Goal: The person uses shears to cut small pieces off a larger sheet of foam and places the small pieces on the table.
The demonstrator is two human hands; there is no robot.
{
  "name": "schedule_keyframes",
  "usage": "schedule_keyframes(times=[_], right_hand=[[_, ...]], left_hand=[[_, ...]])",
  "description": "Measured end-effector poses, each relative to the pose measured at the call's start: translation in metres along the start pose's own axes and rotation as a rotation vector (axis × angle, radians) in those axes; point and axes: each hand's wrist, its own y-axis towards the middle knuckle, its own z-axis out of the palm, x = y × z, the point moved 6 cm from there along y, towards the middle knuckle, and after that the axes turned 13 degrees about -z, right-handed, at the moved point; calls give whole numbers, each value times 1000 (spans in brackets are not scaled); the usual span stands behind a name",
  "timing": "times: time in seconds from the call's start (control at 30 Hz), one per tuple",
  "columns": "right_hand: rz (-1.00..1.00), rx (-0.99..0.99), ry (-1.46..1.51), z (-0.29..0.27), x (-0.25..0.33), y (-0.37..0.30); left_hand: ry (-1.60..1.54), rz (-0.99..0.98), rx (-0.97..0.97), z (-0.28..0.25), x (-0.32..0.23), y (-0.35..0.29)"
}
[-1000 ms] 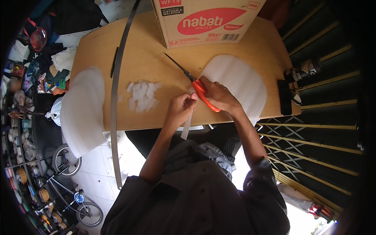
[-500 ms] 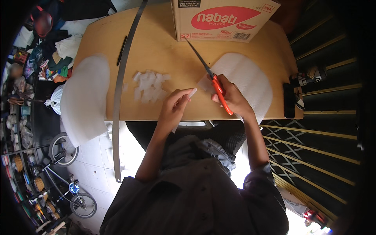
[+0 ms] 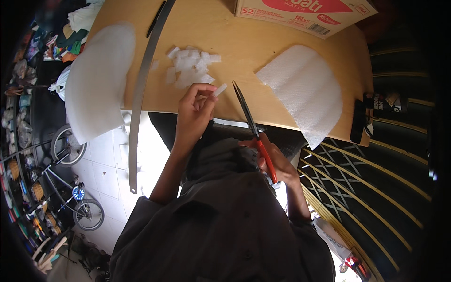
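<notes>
Counter (image 3: 249, 42) softly, evenly lit. Left hand (image 3: 195, 110) well lit, right hand (image 3: 278, 162) dimmer. Floor (image 3: 152, 162) at left glaring white, overexposed; another blown-out patch near right. Shirt (image 3: 225, 225) dark, detail lost. Gate (image 3: 338, 164) at right bowed by fisheye; rim black.

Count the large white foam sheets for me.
2. The left sheet overhangs the left end of the table; the right sheet lies toward the right end, one corner past the near edge. More layers could be hidden underneath.

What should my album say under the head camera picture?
Left hand pinching a white strip near a pile of small white pieces on the table, right hand holding red-handled scissors.
</notes>
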Motion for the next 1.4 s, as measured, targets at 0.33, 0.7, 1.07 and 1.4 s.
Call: schedule_keyframes(times=[0.33, 0.7, 1.07, 1.4], right_hand=[[213, 60, -20, 21, -5, 28], [122, -119, -104, 23, 5, 49], [84, -55, -123, 24, -3, 44], [181, 86, -121, 34, -21, 22]], left_hand=[[30, -72, -16, -26, 7, -9], [85, -51, -38, -43, 7, -7], [201, -13, -65, -55, 9, -9], [-105, -85, -1, -45, 12, -5]])
